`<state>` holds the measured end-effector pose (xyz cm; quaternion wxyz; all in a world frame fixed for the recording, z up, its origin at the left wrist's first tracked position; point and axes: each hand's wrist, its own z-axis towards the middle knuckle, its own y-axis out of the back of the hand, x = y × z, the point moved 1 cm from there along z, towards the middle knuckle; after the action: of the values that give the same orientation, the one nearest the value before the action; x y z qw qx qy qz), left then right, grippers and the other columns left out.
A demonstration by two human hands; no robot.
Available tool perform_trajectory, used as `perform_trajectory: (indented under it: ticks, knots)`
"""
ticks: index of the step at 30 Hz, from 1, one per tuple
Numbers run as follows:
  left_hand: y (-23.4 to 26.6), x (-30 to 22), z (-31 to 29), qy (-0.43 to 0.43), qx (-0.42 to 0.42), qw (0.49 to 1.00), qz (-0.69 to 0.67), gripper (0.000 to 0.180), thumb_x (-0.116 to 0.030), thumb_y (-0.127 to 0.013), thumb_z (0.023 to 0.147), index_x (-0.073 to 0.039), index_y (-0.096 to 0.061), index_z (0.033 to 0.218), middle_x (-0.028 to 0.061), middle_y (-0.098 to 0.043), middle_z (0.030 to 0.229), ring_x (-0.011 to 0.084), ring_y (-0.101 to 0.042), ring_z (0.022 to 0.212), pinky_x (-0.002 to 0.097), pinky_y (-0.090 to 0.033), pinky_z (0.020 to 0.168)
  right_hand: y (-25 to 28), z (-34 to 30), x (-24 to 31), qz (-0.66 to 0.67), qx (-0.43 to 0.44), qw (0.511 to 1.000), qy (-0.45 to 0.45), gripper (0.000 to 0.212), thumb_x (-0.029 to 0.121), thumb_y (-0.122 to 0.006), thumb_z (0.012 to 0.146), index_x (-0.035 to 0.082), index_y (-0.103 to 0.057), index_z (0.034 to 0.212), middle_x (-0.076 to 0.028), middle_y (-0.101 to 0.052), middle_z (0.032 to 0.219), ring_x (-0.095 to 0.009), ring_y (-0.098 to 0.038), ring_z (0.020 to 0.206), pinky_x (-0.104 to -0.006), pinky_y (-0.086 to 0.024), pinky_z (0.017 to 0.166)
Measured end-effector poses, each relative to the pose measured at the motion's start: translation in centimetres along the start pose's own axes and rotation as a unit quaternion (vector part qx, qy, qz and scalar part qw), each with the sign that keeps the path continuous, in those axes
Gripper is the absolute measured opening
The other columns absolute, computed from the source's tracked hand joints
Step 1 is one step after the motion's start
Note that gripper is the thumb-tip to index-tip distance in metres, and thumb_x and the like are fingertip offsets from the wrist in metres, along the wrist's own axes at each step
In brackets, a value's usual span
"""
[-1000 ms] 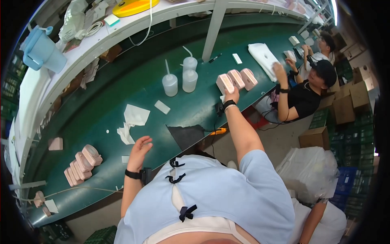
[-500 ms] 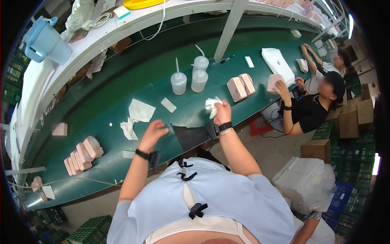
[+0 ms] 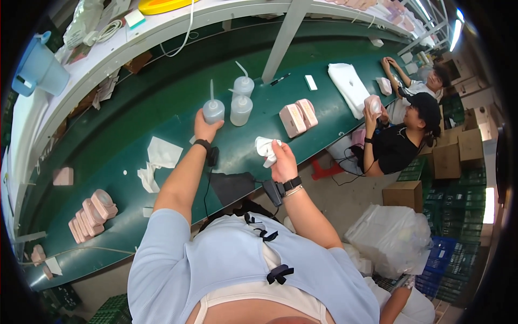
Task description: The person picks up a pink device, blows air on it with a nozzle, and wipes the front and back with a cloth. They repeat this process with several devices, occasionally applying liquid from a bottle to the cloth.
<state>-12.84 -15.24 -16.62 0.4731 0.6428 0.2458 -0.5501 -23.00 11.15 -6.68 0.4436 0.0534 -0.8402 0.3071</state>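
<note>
My left hand (image 3: 206, 128) reaches forward over the green bench and is closed round the lower part of a translucent squeeze bottle (image 3: 214, 109) with a thin spout. Two similar bottles stand just to its right, one squeeze bottle (image 3: 241, 112) nearer and another squeeze bottle (image 3: 244, 85) behind it. Above the bench's front edge, my right hand (image 3: 283, 163) pinches a crumpled white wipe (image 3: 266, 150) between thumb and fingers. Right of the bottles stand pink box-shaped devices (image 3: 294, 119) side by side. My left forearm partly hides a small white block.
White sheets (image 3: 164, 153) and a row of pink devices (image 3: 91, 217) lie to the left on the bench (image 3: 178, 127). A dark mat (image 3: 232, 186) is at the front edge. A shelf post (image 3: 283, 43) rises behind. On the right, a co-worker (image 3: 402, 137) holds a pink device.
My left hand has moved forward from above the bench to the left squeeze bottle and taken hold of it. My right hand keeps the wipe. The view has shifted slightly.
</note>
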Motion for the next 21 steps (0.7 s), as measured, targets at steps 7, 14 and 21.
perform_trajectory:
  ticks: [7,14,21]
  knots:
    - [5.9,-4.4,-4.9,-0.032,0.074,0.974,-0.21,0.08,-0.014,-0.086,0.062,0.001,-0.045,0.129,0.0154,-0.056,0.125,0.0283,-0.055,0.116,0.0393,-0.044,0.099,-1.7,0.6,0.6,-0.016,0.008,0.999,0.051,0.02,0.022,-0.061,0.096,0.004,-0.057,0.102,-0.005,-0.067,0.092,-0.013,-0.064,0.078,-0.028,-0.051,0.067]
    - [14.0,-8.3,-14.9,-0.062,0.274,0.957,-0.067,0.064,-0.022,-0.085,0.065,-0.002,-0.06,0.12,0.0095,-0.057,0.122,0.0215,-0.057,0.107,0.0331,-0.045,0.092,-6.0,2.4,-1.3,-0.07,0.051,0.989,0.122,0.023,0.018,-0.064,0.094,-0.001,-0.062,0.107,-0.004,-0.066,0.092,-0.009,-0.061,0.078,-0.0231,-0.049,0.068]
    - [15.9,-7.8,-18.5,0.009,0.218,0.973,-0.073,0.058,-0.023,-0.084,0.065,-0.003,-0.065,0.116,0.009,-0.061,0.111,0.0205,-0.06,0.098,0.0319,-0.047,0.085,-8.8,1.5,-2.5,-0.116,0.099,0.983,0.107,0.027,0.019,-0.062,0.096,-0.002,-0.063,0.112,-0.005,-0.067,0.098,-0.01,-0.061,0.086,-0.0232,-0.048,0.075]
